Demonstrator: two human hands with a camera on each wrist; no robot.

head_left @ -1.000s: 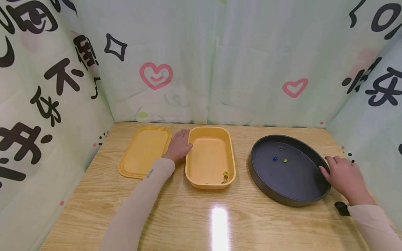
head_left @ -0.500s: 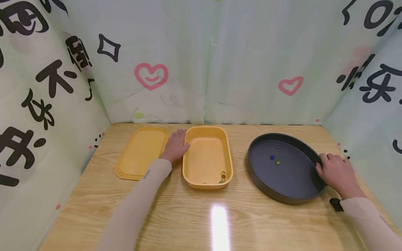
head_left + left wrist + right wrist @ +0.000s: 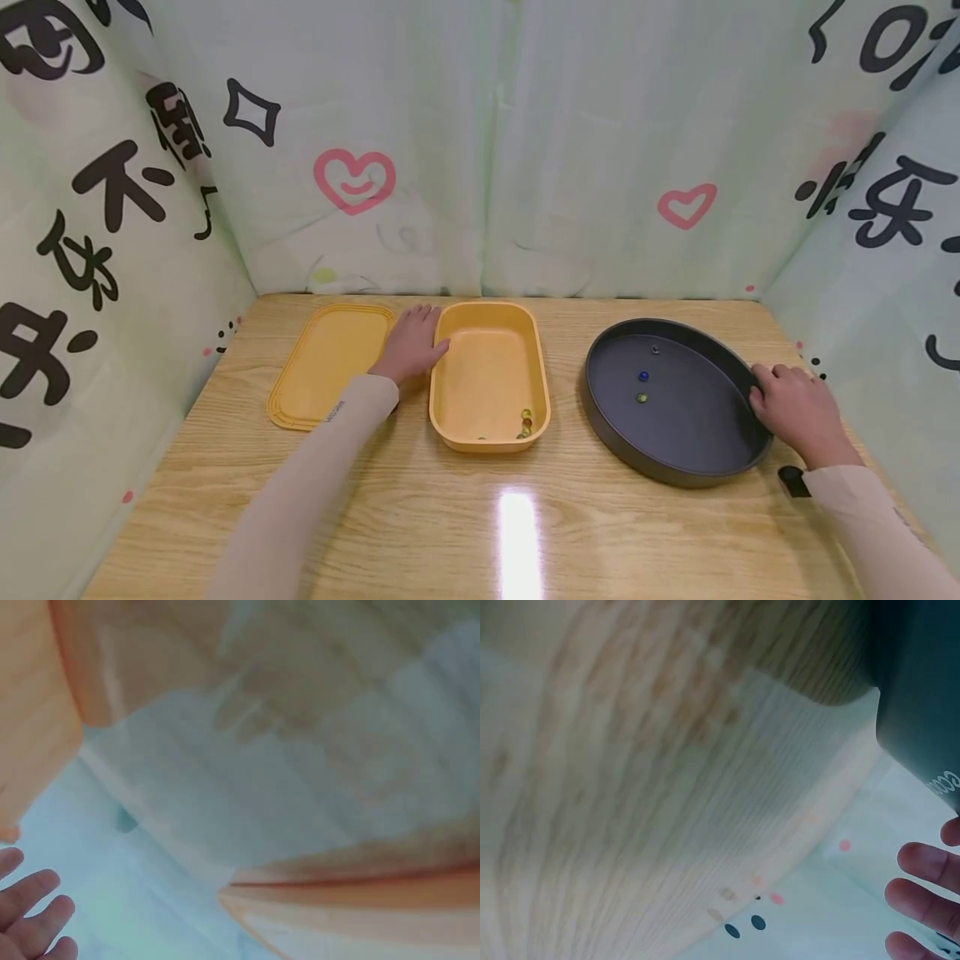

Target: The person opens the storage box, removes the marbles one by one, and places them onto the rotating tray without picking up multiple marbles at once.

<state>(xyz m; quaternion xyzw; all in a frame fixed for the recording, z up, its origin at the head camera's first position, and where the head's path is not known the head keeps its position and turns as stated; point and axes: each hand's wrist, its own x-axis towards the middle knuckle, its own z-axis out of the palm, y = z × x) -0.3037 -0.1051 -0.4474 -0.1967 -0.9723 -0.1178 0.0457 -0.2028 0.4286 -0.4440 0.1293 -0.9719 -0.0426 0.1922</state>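
Observation:
In the head view a rectangular yellow plastic box [image 3: 487, 375] stands mid-table. My left hand [image 3: 410, 342] rests along its left side with straight fingers, the thumb touching the rim. The left wrist view shows those fingers [image 3: 30, 900] loosely extended. Several small marbles [image 3: 526, 423] lie in the box's near right corner. A round dark grey pan [image 3: 675, 433] stands at the right, holding a blue marble [image 3: 643, 377], a yellow-green marble [image 3: 642, 398] and a clear-looking one [image 3: 655, 350]. My right hand [image 3: 802, 412] rests at its right rim, thumb touching it. Relaxed fingers [image 3: 922, 900] show in the right wrist view.
A flat yellow lid [image 3: 330, 367] lies on the wooden table [image 3: 420, 517] left of the left hand. White printed curtains [image 3: 585, 150] hang behind and at both sides. A small black device [image 3: 792, 481] is at the right wrist.
The yellow-green marble has rolled left and nearer across the pan, ending below the blue one. The whole view has shifted slightly; both hands keep their places at the box and pan.

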